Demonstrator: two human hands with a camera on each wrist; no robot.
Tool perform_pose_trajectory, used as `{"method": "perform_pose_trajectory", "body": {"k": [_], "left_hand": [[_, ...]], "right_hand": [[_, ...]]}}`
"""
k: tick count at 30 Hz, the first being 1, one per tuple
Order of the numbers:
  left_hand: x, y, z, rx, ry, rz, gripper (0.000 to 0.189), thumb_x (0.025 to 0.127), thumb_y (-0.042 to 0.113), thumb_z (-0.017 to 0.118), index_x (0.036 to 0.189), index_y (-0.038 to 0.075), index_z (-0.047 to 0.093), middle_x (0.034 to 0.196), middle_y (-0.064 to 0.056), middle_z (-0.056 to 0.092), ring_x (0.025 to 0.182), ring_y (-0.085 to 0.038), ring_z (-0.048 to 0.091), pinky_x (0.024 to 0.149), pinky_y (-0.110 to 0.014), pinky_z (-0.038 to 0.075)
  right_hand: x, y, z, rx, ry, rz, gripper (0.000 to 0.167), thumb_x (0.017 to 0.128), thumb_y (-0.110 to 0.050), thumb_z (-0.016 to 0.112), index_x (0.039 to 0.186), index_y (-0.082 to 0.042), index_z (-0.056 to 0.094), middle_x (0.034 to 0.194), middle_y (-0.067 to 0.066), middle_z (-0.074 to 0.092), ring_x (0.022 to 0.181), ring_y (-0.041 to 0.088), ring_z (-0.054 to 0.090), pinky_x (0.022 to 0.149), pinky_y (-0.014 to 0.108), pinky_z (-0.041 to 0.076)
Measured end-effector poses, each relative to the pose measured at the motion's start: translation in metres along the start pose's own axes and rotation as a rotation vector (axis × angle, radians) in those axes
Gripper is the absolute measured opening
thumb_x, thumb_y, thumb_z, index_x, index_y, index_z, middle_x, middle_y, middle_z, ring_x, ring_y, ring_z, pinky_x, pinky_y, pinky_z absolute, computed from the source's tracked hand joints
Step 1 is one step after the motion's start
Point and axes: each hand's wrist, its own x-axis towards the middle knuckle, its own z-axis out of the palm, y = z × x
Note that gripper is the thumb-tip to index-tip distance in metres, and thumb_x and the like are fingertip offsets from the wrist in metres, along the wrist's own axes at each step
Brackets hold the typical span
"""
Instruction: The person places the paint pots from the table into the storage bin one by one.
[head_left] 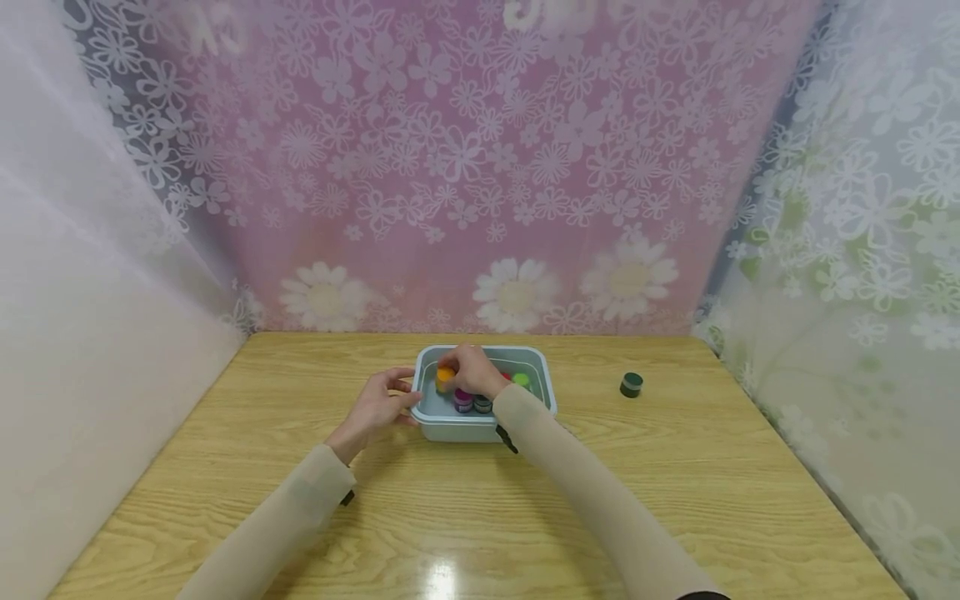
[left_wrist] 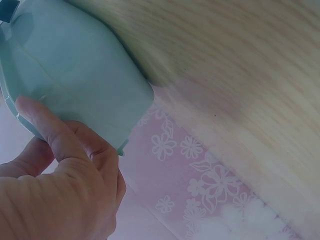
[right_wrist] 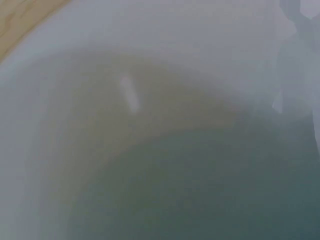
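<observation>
A pale blue plastic basin (head_left: 459, 430) stands on the table with several small jars in it. At its left end my left hand (head_left: 382, 402) holds the rim; the left wrist view shows that hand (left_wrist: 75, 175) pinching the edge of the basin (left_wrist: 80, 75). Reaching into the basin, my right hand (head_left: 476, 372) has its curled fingers on an orange jar (head_left: 444, 380) near the left wall. A purple jar (head_left: 463, 402) and a dark-lidded jar (head_left: 482, 405) lie just below that hand. Red and light green (head_left: 521, 381) lids show past the right wrist. A blurred basin wall (right_wrist: 165, 100) fills the right wrist view.
One dark green jar (head_left: 632, 384) stands apart on the wooden table (head_left: 480, 508), to the right of the basin. Pink flowered cloth (head_left: 465, 167) hangs behind the table's far edge, and pale curtains (head_left: 862, 275) hang along both sides.
</observation>
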Motion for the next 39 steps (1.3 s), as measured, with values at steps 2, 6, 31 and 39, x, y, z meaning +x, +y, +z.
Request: {"method": "perform_pose_trajectory", "body": {"k": [2,6,31,39], "left_hand": [[0.001,-0.001,0.000,-0.002,-0.002,0.007,0.051,0.094,0.001,0.063,0.143,0.003,0.047,0.112,-0.018,0.050,0.069,-0.019,0.062,0.078,-0.055,0.059],[0.001,-0.001,0.000,-0.003,0.000,0.003,0.051,0.094,0.001,0.063,0.142,0.003,0.048,0.111,-0.018,0.049,0.068,-0.019,0.061,0.078,-0.055,0.059],[0.000,-0.001,0.001,0.001,0.020,-0.002,0.052,0.094,0.000,0.063,0.143,0.001,0.045,0.112,-0.020,0.050,0.069,-0.019,0.062,0.074,-0.050,0.061],[0.001,-0.001,0.001,-0.008,0.016,0.006,0.052,0.094,0.001,0.063,0.143,0.002,0.046,0.112,-0.019,0.049,0.068,-0.018,0.061,0.076,-0.052,0.060]], "right_hand": [[0.000,0.001,0.000,0.007,0.001,0.004,0.040,0.081,-0.010,0.080,0.119,-0.005,0.071,0.113,0.009,0.073,0.103,0.021,0.066,0.094,0.034,0.055],[-0.003,0.000,-0.002,0.016,0.000,-0.002,0.036,0.081,-0.006,0.080,0.116,-0.003,0.071,0.110,0.008,0.074,0.100,0.020,0.068,0.091,0.032,0.057],[-0.040,0.020,-0.030,0.240,-0.117,-0.042,0.030,0.092,-0.004,0.067,0.122,-0.001,0.067,0.119,0.012,0.070,0.108,0.024,0.067,0.096,0.035,0.055],[-0.057,0.025,-0.052,0.311,-0.151,-0.039,0.032,0.096,-0.007,0.063,0.128,-0.003,0.064,0.125,0.014,0.066,0.114,0.024,0.064,0.097,0.038,0.054]]}}
